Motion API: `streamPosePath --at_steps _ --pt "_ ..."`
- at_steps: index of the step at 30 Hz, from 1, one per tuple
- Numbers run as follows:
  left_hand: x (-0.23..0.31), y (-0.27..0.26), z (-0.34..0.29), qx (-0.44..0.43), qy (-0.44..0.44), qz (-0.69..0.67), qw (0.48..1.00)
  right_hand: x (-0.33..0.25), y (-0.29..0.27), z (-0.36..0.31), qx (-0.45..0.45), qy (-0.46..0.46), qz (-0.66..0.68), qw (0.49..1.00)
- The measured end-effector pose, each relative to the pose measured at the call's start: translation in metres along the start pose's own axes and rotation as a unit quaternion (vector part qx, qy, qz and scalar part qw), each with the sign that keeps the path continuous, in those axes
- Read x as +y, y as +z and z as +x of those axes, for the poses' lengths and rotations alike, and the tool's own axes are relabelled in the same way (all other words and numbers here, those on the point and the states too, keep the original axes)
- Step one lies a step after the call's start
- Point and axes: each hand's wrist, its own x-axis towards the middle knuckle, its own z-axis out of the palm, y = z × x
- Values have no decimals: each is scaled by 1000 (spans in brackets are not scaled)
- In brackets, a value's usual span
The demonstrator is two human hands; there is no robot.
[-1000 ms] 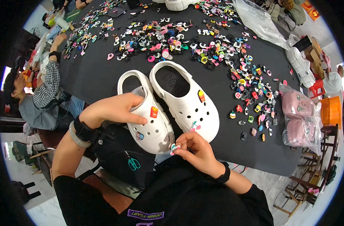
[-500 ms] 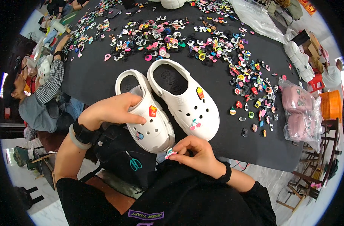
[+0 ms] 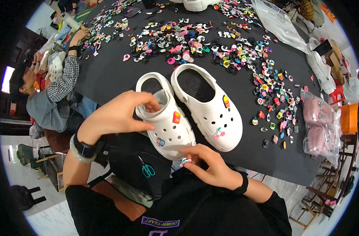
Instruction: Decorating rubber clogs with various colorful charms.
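Note:
Two white clogs stand side by side at the table's near edge, toes toward me. On the left clog [image 3: 171, 135] sit a red fries-box charm [image 3: 176, 117] and a small blue-and-pink charm [image 3: 160, 142]. The right clog [image 3: 211, 112] carries a yellow-and-red fries charm [image 3: 226, 101] and a pink cherry charm [image 3: 219, 133]. My left hand [image 3: 120, 114] grips the left clog, fingers inside its foot opening and thumb on the outer side. My right hand [image 3: 207, 163], close to that clog's toe, pinches a small white, teal and pink shoe charm [image 3: 185, 161].
Many loose charms [image 3: 179, 41] cover the black table [image 3: 112, 78]. Wrapped pink clogs [image 3: 319, 122] lie at the right edge. Teal-handled scissors [image 3: 148, 170] rest on black material below the left clog. A co-worker [image 3: 49, 106] reaches over the table at left.
My left hand has shifted, its fingers now reaching into the left clog's opening. The view has moved, so the clogs appear further right. My right hand still pinches the charm.

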Motion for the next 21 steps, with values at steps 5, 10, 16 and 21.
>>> streamPosePath --at_steps 5,10,16,21 --pt "-26 21 5 -20 74 71 994 7 2 8 -58 -50 -12 997" --pt "-30 19 17 -132 15 90 987 14 -1 7 -61 -16 -17 998" --pt "-37 28 18 -141 -59 -161 975 10 -3 8 -52 -43 -12 998" --pt "-23 41 17 -90 -133 -276 948 1 -16 -2 -57 -5 -3 998"
